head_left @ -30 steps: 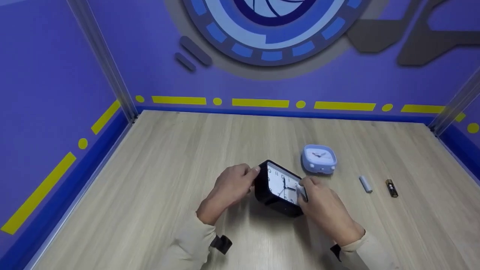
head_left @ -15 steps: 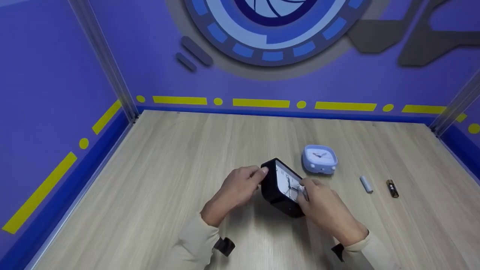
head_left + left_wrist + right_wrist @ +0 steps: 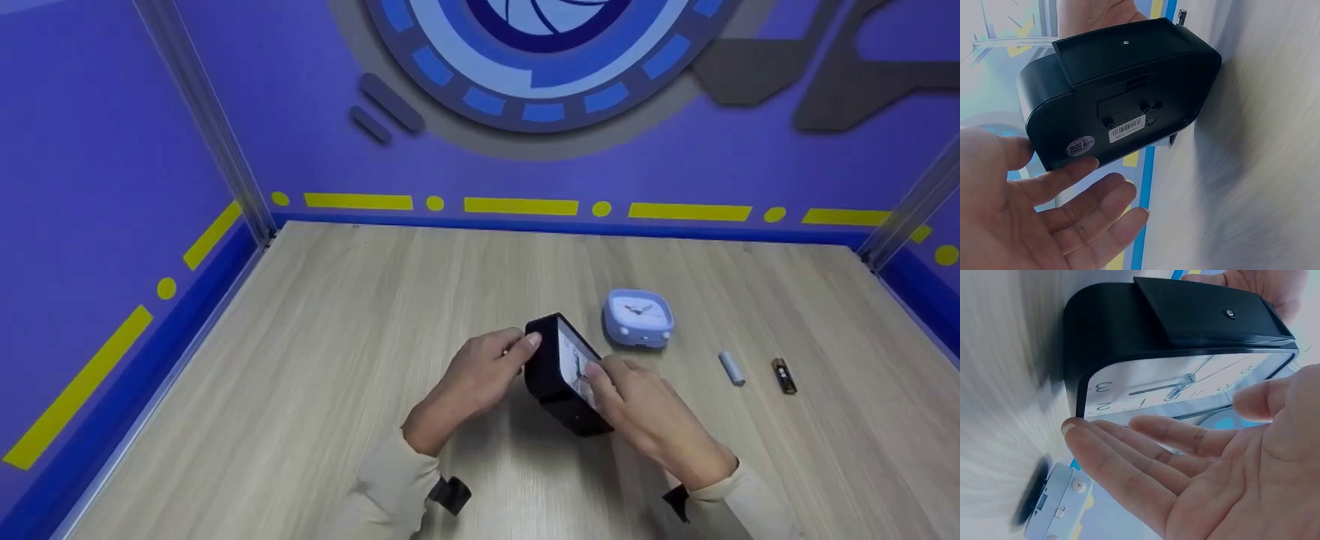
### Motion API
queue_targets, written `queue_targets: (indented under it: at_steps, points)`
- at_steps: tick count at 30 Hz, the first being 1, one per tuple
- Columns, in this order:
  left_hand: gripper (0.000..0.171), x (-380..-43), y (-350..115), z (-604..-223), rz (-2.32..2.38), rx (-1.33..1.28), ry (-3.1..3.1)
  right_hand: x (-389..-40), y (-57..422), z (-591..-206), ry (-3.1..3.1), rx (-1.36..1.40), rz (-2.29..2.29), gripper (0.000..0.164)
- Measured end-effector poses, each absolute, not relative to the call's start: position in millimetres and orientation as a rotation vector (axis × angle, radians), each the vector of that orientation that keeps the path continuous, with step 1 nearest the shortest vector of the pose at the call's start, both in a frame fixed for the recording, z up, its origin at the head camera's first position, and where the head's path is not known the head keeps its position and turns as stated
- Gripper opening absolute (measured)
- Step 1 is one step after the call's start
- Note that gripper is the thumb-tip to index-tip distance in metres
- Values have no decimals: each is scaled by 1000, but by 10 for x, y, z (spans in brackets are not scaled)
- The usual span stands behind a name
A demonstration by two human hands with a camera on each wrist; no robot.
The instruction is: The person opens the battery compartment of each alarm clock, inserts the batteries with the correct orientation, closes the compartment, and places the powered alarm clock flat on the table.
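A black rectangular alarm clock (image 3: pixel 547 367) with a white dial is held tilted over the table. My left hand (image 3: pixel 480 375) pinches its left end between thumb and index finger, the other fingers spread loose in the left wrist view. There the clock's back (image 3: pixel 1123 121) shows knobs, a barcode label and a battery cover. At the other end is my right hand (image 3: pixel 652 409), its fingers (image 3: pixel 1123 467) extended along the dial's edge. Its thumb lies in front of the dial (image 3: pixel 1179 385); whether it touches, I cannot tell.
A small light blue alarm clock (image 3: pixel 639 319) lies face up behind the right hand. Farther right on the wooden table (image 3: pixel 360 300) lie a grey battery (image 3: pixel 731 369) and a black-and-gold battery (image 3: pixel 784 376). Blue printed panels (image 3: pixel 487 172) wall the table's back and sides.
The black clock has turned, its dial now facing more to the right, and its left end has shifted right with my left hand. My right fingers look looser at its edge.
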State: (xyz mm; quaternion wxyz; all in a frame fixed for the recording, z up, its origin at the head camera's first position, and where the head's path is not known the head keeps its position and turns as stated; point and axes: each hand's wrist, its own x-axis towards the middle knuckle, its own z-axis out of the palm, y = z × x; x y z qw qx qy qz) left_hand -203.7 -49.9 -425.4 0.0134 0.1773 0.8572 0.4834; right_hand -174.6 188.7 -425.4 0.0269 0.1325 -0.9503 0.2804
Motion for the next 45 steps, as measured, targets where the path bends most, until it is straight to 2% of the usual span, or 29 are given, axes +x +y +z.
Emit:
queue_targets:
  at_steps: [19, 25, 33, 36, 41, 45]
  points:
    - [37, -2004, -465, -4212, 1504, 680, 2701, -1739, 1881, -4200, -3006, 363, 961, 55]
    - [40, -1995, -444, -4214, 1504, 721, 2709, -1738, 1883, -4199, -2985, 366, 989, 51]
    - [38, -1972, -429, -4202, 1482, 736, 2706, -1729, 1862, -4179, -2879, 418, 1048, 23]
    - [39, -1962, -421, -4198, 1460, 756, 2717, -1711, 1861, -4176, -2825, 487, 968, 17]
    - [41, -1953, -402, -4207, 1455, 804, 2724, -1699, 1883, -4184, -2788, 534, 830, 23]
    - [42, -1953, -407, -4213, 1452, 808, 2706, -1692, 1891, -4170, -2788, 491, 777, 35]
